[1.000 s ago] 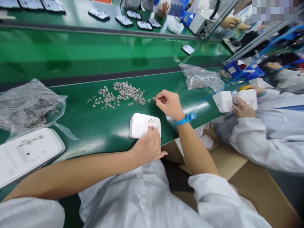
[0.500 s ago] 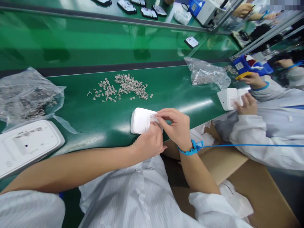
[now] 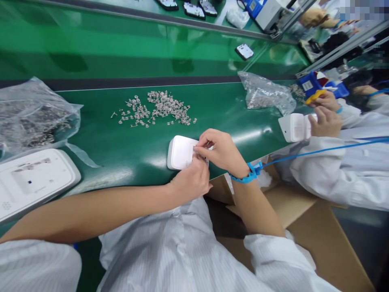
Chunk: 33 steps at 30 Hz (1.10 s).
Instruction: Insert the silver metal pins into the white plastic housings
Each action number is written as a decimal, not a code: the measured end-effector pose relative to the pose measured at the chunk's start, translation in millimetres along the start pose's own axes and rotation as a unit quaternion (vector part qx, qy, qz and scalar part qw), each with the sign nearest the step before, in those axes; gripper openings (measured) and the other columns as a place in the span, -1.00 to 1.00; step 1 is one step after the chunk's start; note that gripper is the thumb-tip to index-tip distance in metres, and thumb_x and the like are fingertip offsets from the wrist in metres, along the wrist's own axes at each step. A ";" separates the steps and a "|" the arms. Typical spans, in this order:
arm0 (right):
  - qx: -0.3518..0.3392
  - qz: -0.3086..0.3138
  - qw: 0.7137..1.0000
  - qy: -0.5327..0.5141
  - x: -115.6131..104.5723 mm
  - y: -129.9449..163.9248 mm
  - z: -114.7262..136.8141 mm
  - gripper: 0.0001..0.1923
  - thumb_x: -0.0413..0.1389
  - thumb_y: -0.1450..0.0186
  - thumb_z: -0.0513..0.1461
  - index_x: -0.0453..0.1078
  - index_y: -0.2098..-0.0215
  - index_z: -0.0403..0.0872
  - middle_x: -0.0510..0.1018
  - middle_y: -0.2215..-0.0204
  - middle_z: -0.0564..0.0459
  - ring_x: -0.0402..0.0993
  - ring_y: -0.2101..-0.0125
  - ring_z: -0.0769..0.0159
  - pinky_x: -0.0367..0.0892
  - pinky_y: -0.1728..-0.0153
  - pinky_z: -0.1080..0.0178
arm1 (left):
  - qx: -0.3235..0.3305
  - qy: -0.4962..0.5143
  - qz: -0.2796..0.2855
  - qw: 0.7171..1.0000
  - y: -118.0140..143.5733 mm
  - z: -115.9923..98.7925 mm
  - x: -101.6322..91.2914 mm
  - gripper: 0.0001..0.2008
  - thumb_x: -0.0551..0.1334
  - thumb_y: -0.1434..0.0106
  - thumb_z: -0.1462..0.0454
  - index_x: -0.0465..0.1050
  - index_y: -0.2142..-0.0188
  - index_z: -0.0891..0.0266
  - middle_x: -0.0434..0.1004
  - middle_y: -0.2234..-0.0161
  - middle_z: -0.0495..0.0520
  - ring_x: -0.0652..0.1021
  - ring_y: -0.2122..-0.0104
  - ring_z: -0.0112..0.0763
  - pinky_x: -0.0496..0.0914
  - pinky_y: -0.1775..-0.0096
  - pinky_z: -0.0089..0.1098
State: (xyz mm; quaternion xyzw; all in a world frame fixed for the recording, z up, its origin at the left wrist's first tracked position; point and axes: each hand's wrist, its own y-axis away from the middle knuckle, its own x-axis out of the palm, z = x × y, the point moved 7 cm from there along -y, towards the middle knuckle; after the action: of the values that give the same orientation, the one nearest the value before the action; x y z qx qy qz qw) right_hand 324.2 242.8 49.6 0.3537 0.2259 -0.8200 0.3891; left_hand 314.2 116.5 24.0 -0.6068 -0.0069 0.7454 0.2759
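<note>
Green tabletop (image 3: 121, 150), frame center: left hand (image 3: 190, 182) steadies white housing (image 3: 180, 153), right hand (image 3: 223, 152) fingers pinched at its right end, contents unclear.

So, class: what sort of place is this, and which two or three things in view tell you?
Most likely an electronics assembly line. A long green belt carries parts, a heap of small metal pieces lies beside a white plastic case, and a co-worker's white sleeve shows alongside.
</note>
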 end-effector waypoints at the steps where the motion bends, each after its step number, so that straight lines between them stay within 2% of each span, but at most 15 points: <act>1: 0.003 0.003 1.000 0.007 -0.4 -1.7 0.5 -0.85 0.28 -0.20 -0.32 0.43 0.50 -0.05 0.54 0.41 0.06 0.45 0.37 0.29 0.34 0.34 0.21 | 0.000 -0.006 -0.007 1.000 0.4 -0.1 -1.0 -0.39 0.04 -0.54 0.09 0.48 -0.13 0.72 0.59 -0.04 0.58 0.59 -0.03 0.11 0.31 -0.10 -0.09; 5: 0.026 0.031 0.999 0.036 0.4 -14.0 -4.8 -0.80 0.30 -0.16 -0.32 0.39 0.53 -0.06 0.48 0.47 0.10 0.40 0.42 0.33 0.26 0.38 0.24 | -0.004 -0.016 -0.007 1.000 1.2 0.6 -2.2 -0.39 0.01 -0.55 0.10 0.47 -0.14 0.72 0.59 -0.05 0.55 0.59 -0.02 0.08 0.30 -0.09 -0.13; 9: 0.033 0.074 0.997 0.008 1.3 -20.6 -17.8 -0.70 0.41 -0.13 -0.16 0.36 0.50 -0.05 0.44 0.53 0.15 0.34 0.49 0.37 0.20 0.46 0.26 | -0.010 0.037 0.024 0.999 -0.2 2.4 -0.2 -0.40 0.06 -0.53 0.10 0.45 -0.16 0.73 0.56 -0.06 0.61 0.57 -0.04 0.12 0.28 -0.04 -0.12; 11: 0.006 0.042 0.999 -0.020 -1.5 -12.3 -19.7 -0.69 0.41 -0.16 -0.09 0.41 0.41 -0.04 0.46 0.49 0.14 0.34 0.49 0.37 0.24 0.46 0.25 | -0.018 0.051 0.035 0.998 -0.3 3.9 -0.3 -0.42 0.08 -0.52 0.10 0.46 -0.17 0.70 0.56 -0.06 0.60 0.56 -0.04 0.13 0.26 -0.03 -0.11; 15: -0.074 -0.117 0.990 -0.025 -6.5 28.6 -16.0 -0.90 0.21 -0.40 -0.16 0.56 0.23 0.01 0.55 0.25 -0.01 0.48 0.26 0.23 0.44 0.24 0.11 | -0.036 0.050 0.029 0.998 1.2 7.6 -5.8 -0.48 0.11 -0.52 0.13 0.47 -0.17 0.61 0.55 -0.09 0.51 0.51 -0.13 0.13 0.20 0.02 -0.13; 17: -0.095 -0.149 0.984 -0.015 0.4 47.0 -15.3 -0.80 0.12 -0.44 -0.23 0.61 0.11 0.09 0.56 0.14 -0.04 0.49 0.14 0.16 0.46 0.13 0.02 | -0.052 0.046 0.029 0.997 1.6 11.1 -9.2 -0.49 0.10 -0.52 0.11 0.50 -0.14 0.57 0.55 -0.09 0.47 0.45 -0.21 0.18 0.18 0.07 -0.14; 22: -0.118 -0.150 0.982 0.001 11.3 56.3 -17.8 -0.66 0.09 -0.46 -0.24 0.56 -0.11 0.20 0.57 0.08 -0.04 0.46 0.10 0.15 0.47 0.08 -0.04 | -0.067 0.072 0.075 0.992 -0.2 17.2 -9.9 -0.43 0.12 -0.49 -0.03 0.51 -0.15 0.46 0.50 -0.13 0.41 0.33 -0.31 0.29 0.18 0.09 -0.08; 33: -0.153 -0.134 0.979 -0.016 9.7 52.3 -22.4 -0.64 0.09 -0.47 -0.25 0.53 -0.13 0.26 0.53 0.06 -0.02 0.41 0.09 0.18 0.45 0.09 0.01 | -0.060 0.046 0.101 0.992 -0.1 16.8 -8.7 -0.45 0.03 -0.54 -0.01 0.49 -0.15 0.41 0.53 -0.11 0.30 0.34 -0.30 0.11 0.22 0.17 -0.12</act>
State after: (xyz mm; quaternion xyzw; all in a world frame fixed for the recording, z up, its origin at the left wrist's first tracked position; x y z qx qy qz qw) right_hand 370.7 221.4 22.8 0.2434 0.3878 -0.8259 0.3290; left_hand 300.0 118.4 36.3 -0.6536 0.0223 0.7389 0.1620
